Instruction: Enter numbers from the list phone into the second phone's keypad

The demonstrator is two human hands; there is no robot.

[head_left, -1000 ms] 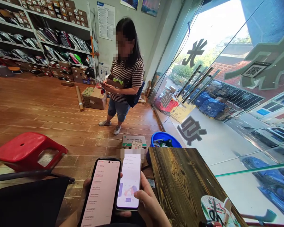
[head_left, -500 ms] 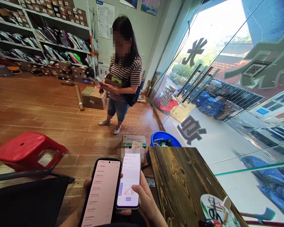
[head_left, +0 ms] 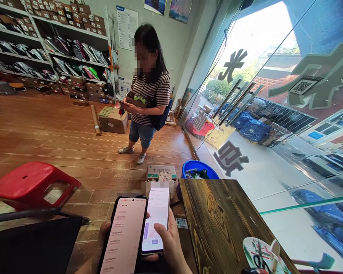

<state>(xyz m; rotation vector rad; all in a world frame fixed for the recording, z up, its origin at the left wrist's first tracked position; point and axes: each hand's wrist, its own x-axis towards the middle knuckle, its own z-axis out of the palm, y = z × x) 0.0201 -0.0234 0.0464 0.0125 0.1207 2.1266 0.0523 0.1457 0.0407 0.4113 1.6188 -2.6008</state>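
Two smartphones are held side by side at the bottom middle of the head view. My left hand (head_left: 103, 233) is closed around the black phone (head_left: 123, 236), whose lit screen shows a list of numbers; the phone covers most of that hand. My right hand (head_left: 173, 239) grips the other phone (head_left: 157, 201), with a pale screen. My right thumb lies over the lower part of its screen. To the right of this hand is the dark wooden table (head_left: 217, 220). Scissors (head_left: 260, 258) lie at its near right corner on a round printed piece (head_left: 251, 245).
A person (head_left: 148, 87) in a striped shirt stands ahead, holding a small open box. A red stool (head_left: 31, 182) and black chair (head_left: 34, 243) are at left. Parcel boxes (head_left: 160, 171) and a blue bin (head_left: 200, 165) stand beyond the table. Glass doors (head_left: 274, 160) line the right; shelves (head_left: 71, 49) hold parcels.
The view has tilted slightly, so the scene sits a little lower. Both phones remain in my hands, and my right thumb has moved slightly left on its screen.
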